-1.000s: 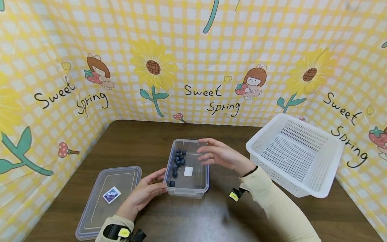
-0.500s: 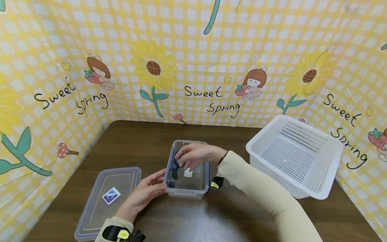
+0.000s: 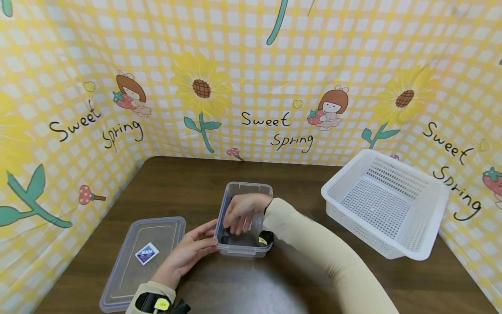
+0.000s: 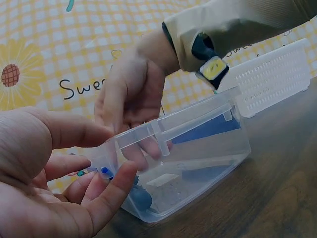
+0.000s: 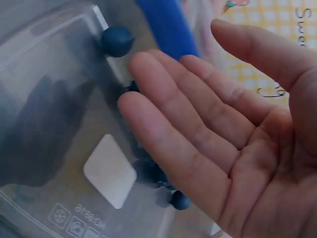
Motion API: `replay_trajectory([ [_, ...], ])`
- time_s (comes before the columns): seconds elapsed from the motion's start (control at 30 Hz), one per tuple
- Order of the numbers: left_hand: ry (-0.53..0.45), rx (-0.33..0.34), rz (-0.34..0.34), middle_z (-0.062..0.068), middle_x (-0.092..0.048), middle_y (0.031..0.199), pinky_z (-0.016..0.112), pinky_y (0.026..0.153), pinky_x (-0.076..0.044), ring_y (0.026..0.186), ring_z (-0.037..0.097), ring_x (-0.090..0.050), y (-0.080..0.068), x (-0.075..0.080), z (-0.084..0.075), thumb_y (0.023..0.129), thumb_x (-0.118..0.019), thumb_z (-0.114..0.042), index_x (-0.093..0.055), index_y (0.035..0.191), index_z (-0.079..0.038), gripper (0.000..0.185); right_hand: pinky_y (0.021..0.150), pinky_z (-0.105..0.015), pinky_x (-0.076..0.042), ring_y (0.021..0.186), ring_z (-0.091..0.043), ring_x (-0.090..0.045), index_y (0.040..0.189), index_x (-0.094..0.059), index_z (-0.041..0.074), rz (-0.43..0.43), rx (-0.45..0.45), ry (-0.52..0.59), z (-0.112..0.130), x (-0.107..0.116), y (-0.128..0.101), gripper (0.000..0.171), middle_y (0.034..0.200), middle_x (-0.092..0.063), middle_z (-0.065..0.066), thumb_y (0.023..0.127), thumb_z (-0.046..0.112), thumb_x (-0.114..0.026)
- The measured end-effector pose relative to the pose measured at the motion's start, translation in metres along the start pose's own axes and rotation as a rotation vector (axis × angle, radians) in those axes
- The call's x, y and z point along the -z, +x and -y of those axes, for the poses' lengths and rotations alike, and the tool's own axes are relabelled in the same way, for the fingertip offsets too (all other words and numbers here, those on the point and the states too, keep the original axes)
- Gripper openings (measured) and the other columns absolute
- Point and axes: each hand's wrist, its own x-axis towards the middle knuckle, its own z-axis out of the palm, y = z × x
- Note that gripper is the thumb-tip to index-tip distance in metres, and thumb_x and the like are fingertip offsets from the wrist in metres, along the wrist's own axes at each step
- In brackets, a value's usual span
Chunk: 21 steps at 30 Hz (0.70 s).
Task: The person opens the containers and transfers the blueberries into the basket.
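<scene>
A clear plastic food container (image 3: 245, 249) stands lidless at the middle of the table. My left hand (image 3: 186, 253) holds it at its near left corner, thumb and fingers spread against rim and wall. Inside, my right hand (image 3: 245, 211) reaches down over the left side with fingers pointing into the box. In the right wrist view those fingers are nearly straight and hold nothing. Blueberries lie along the left wall; one blueberry (image 5: 117, 41) sits apart in the corner, and others are partly hidden behind the fingers. A white square label (image 5: 110, 171) shows on the container's bottom.
The blue-edged lid (image 3: 129, 270) lies flat on the table (image 3: 188, 174) at the left, partly under the left forearm. A white perforated basket (image 3: 357, 229) stands at the right. A yellow checked cloth (image 3: 251, 65) hangs around the back and sides.
My right hand has moved from the container's right rim leftward and down into the box, then nearer its front, covering most berries. The left hand and container have stayed in place.
</scene>
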Motion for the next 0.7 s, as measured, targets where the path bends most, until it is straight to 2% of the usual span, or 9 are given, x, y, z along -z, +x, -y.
replay_trajectory([
  [0.37, -0.015, -0.001, -0.002, 0.013, -0.049, 0.116, 0.030, 0.086, -0.055, 0.095, 0.015, -0.060, 0.001, -0.001, 0.004, 0.093, -0.058, 0.005, -0.029, 0.150, 0.010, 0.064, 0.062, -0.035, -0.060, 0.072, -0.027, -0.073, 0.089, -0.078, 0.002, 0.042, -0.066, 0.010, -0.016, -0.012, 0.021, 0.011, 0.086, -0.072, -0.023, 0.087, 0.012, -0.074],
  [0.53, -0.047, -0.004, 0.016, 0.009, -0.053, 0.113, 0.037, 0.088, -0.056, 0.096, 0.016, -0.061, 0.001, -0.002, 0.003, 0.094, -0.055, 0.005, -0.030, 0.151, 0.008, 0.063, 0.062, -0.035, -0.060, 0.067, -0.026, -0.072, 0.088, -0.077, -0.003, 0.091, -0.083, 0.016, -0.015, -0.015, 0.025, 0.012, 0.084, -0.072, -0.025, 0.087, 0.008, -0.073],
  [0.7, -0.097, 0.002, 0.025, 0.011, -0.055, 0.115, 0.042, 0.090, -0.055, 0.102, 0.019, -0.062, 0.001, -0.004, 0.003, 0.094, -0.053, 0.006, -0.029, 0.152, 0.006, 0.063, 0.061, -0.034, -0.060, 0.062, -0.024, -0.071, 0.086, -0.077, -0.002, 0.105, -0.105, 0.040, -0.015, -0.020, 0.029, 0.006, 0.080, -0.071, -0.025, 0.086, 0.001, -0.072],
])
